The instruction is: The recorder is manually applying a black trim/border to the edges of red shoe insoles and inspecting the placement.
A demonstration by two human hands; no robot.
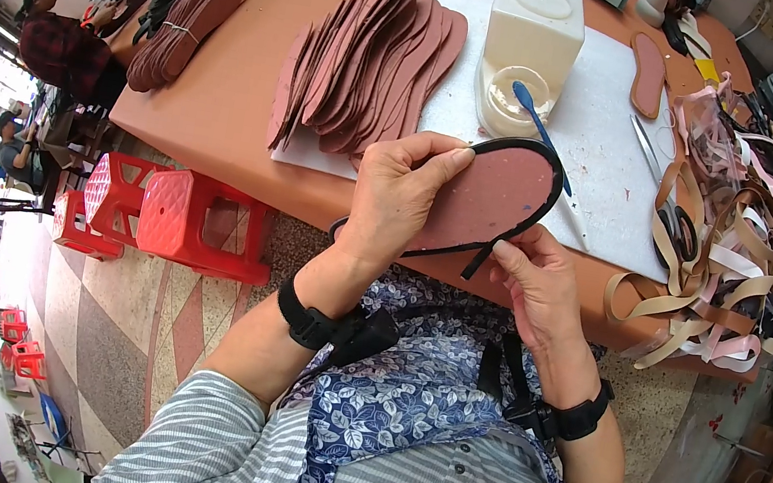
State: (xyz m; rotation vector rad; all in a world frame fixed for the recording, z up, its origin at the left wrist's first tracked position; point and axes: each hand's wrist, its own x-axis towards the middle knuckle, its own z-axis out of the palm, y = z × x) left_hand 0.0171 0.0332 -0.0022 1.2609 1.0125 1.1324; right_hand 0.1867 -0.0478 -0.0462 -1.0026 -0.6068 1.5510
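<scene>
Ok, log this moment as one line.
left hand: holds pink insole | right hand: pinches black edge strip | behind: insole stack, glue pot with brush

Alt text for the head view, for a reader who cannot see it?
Both hands, left hand and right hand, hold a reddish-brown shoe insole while wrapping a black edging strip around its rim, above an orange table with fanned reddish-brown insoles.

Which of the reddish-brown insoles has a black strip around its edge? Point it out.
The insole held in both hands, left hand and right hand. Those in the fanned pile on the table show bare edges.
</scene>
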